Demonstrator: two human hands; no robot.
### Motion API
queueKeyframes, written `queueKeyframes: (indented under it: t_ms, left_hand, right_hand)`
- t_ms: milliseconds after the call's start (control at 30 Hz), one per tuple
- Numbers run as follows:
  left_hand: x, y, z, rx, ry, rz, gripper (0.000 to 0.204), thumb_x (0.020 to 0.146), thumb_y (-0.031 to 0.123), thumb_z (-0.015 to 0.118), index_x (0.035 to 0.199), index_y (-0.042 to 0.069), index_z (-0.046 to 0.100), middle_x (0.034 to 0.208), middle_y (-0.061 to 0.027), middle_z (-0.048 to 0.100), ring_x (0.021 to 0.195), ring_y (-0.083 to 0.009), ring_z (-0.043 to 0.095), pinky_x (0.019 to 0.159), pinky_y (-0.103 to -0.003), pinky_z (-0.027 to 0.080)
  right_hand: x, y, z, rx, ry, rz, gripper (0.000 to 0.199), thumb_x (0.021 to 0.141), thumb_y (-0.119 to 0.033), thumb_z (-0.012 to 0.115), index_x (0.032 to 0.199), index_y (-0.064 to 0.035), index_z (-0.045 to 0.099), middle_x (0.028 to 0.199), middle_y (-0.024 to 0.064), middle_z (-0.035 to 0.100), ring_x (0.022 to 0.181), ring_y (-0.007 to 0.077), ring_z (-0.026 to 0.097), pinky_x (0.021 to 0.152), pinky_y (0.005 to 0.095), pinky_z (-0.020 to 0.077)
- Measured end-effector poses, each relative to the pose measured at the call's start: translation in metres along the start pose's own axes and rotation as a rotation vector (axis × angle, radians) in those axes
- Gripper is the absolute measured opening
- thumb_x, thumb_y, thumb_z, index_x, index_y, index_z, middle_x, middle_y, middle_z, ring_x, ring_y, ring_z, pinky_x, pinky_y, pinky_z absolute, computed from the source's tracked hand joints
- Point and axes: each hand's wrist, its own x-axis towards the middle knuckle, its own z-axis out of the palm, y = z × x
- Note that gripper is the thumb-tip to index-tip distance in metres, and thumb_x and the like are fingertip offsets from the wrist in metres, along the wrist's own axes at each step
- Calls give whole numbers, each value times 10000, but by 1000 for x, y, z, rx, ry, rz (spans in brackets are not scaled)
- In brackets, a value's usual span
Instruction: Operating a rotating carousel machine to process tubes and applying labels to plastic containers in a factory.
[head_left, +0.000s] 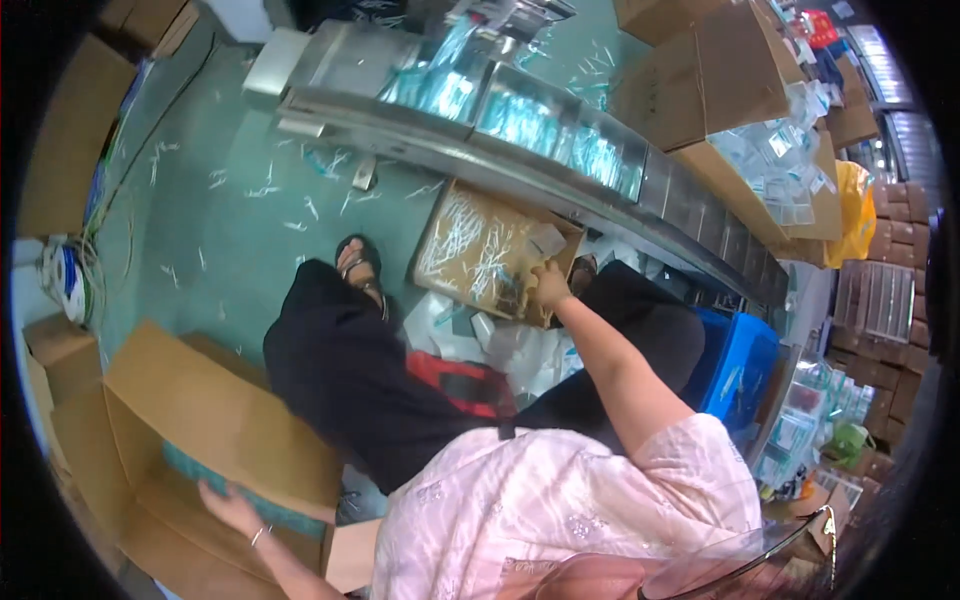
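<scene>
Reaching: the seated person's right hand (pixel 548 285) stretches forward and down into a shallow cardboard box (pixel 560 232) on the green floor (pixel 250 230), between the feet.
Right hand state: fingers curled over something small at the box's near right corner; whether they are clamped on a piece I cannot tell.
Box contents: thin white sticks (pixel 462 232) scattered over the bottom, thickest toward the left side; a pale square packet (pixel 546 240) lies just beyond the knuckles.
Left hand: the left hand (pixel 228 507), a thin bracelet at the wrist, lies low on the person's left, flat on a teal sheet (pixel 190 470) inside a large open carton (pixel 170 400); fingers spread, not gripping as far as I can see.
Hands together or apart: well apart, one on each side of the lap.
Key relation: the sticks lie ahead and to the left of the right hand, their long axes mostly running away from the person toward the box's far edge; the right hand is by far the nearer.
Behind the box: a long metal trough (pixel 420 140) with compartments of clear packets runs slantwise across the floor.
Right side: a blue crate (pixel 745 365) by the knee, and open cartons of clear bags (pixel 780 160) beyond.
Floor: more stray white sticks near the trough.
</scene>
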Motion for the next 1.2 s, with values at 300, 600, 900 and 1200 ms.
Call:
queueKeyframes:
  t_ms: [300,600,900,1200]
  left_hand:
    - [8,316,10,-134,62,673,388,803,19,493,1180,-29,418,1152,-145,467,1056,-253,456,925,-357,360]
    - [-76,459,166,-759,-1714,-513,527,899,428,381,1288,79,309,1114,-153,525,952,-273,567,746,-385,494]
    - [-93,425,150,-1172,-1564,-266,821,732,39,529,1381,129,34,1296,-143,342,1102,-290,464,807,-422,474]
    - [-107,364,105,-1157,-1531,-176,827,646,-113,578,1343,81,178,1228,-138,381,1140,-255,411,944,-366,361]
  right_hand:
    - [96,39,7,-236,62,186,387,759,-273,576,1141,-228,540,1317,236,280,1159,418,337,937,430,339]
    - [-67,-48,-122,614,23,-663,430,758,-204,559,1142,-28,477,1215,239,381,1077,407,416,916,415,363]
    - [4,-38,-217,547,649,-9,740,692,-257,665,1287,-33,286,1270,291,309,1134,398,392,940,424,352]
    - [109,-41,-220,995,403,516,790,610,-284,724,1255,-46,334,1082,212,538,1085,294,473,903,389,398]
